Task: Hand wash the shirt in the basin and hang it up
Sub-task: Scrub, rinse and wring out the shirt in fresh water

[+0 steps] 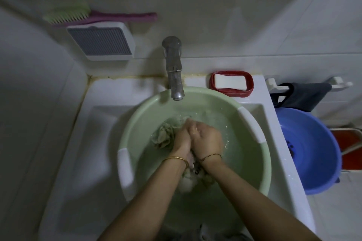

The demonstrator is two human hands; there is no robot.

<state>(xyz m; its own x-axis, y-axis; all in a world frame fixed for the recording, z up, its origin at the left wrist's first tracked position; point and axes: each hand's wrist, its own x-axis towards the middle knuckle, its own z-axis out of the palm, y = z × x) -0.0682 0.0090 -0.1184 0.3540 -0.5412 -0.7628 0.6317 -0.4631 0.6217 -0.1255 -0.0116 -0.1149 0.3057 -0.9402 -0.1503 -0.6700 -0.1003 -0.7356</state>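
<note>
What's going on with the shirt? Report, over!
Left hand and right hand pressed together, gripping shirt. Shirt bunched, wet, in green basin. Not hung yet. Nothing blocking.

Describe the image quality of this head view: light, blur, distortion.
Head view: dim light overall; wide-angle bending curves the sink edges; the brush at upper left is soft; the left hand and right hand, gripping the shirt in the basin, are slightly smeared; small glints on the tap.
</note>
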